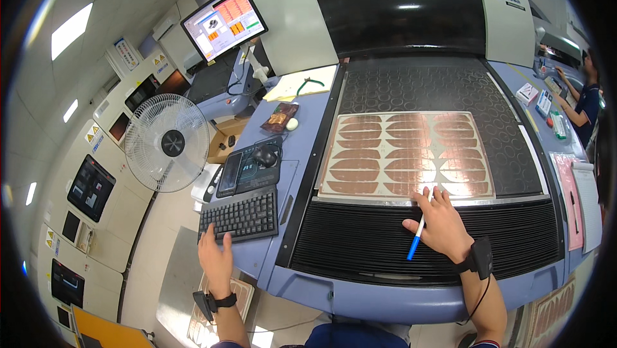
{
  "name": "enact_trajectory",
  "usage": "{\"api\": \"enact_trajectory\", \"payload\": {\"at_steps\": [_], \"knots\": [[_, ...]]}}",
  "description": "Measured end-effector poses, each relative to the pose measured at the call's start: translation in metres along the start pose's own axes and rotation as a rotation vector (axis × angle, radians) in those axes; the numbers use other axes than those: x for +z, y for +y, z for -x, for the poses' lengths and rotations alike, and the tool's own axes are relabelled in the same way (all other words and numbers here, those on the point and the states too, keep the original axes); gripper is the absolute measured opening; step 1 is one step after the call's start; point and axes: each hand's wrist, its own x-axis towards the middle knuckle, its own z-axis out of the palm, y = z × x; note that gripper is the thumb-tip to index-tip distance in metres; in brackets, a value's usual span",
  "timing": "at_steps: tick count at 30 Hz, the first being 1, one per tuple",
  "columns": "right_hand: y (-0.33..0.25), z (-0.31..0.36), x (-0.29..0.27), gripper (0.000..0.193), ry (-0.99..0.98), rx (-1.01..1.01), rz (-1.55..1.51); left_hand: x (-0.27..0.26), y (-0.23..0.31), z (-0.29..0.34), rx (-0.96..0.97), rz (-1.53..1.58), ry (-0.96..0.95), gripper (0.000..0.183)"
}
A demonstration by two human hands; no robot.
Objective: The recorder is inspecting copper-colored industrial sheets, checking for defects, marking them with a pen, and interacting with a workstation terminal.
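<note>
My left hand [216, 259] rests at the front edge of a black keyboard [241, 214], with its fingers spread and nothing in them. A white marker pen with a blue end [413, 248] slants down from the fingers of my right hand [445, 227], which grip it. That hand's fingertips reach the near edge of a flat panel [353, 169] with rows of copper-coloured patches on a pale ground. The panel lies on the dark machine bed [514, 123], behind a metal strip [514, 200]. Each wrist wears a black strap with a small device.
A mouse [265, 155] sits behind the keyboard, with green-handled pliers [310, 83] on paper farther back. A monitor [225, 21] and fan [172, 143] stand left. On the right ledge are small boxes [527, 93] and a notepad [586, 200]; another person [586, 107] works beyond.
</note>
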Motion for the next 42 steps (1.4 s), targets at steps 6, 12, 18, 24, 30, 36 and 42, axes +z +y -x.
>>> {"api": "enact_trajectory", "payload": {"at_steps": [6, 12, 18, 24, 30, 36, 42], "knots": [[-0.003, 0.001, -0.004, 0.068, -0.026, 0.002, -0.021, 0.007, -0.021, 0.008, 0.022, 0.022, -0.028, 0.039], [-0.005, 0.0, -0.01, 0.06, -0.025, 0.011, -0.013, 0.01, 0.012, -0.023, 0.071, -0.018, -0.025, 0.025], [-0.058, -0.024, -0.036, 0.046, 0.03, 0.044, -0.339, 0.02, 0.11, -0.067, 0.367, 0.431, 0.419, 0.02], [-0.059, -0.016, -0.014, 0.031, 0.293, -0.178, -0.482, 0.044, 0.22, -0.052, 0.85, 0.835, 0.184, 0.023], [-0.06, 0.001, 0.006, 0.025, 0.253, -0.293, -0.434, 0.092, 0.22, 0.008, 1.004, 1.039, -0.336, 0.021], [-0.064, 0.009, 0.01, 0.027, 0.235, -0.285, -0.417, 0.076, 0.218, 0.008, 0.856, 1.1, -0.459, 0.016], [-0.067, 0.003, 0.011, 0.025, 0.236, -0.32, -0.43, 0.078, 0.215, 0.007, 0.859, 1.138, -0.461, 0.017]]}}
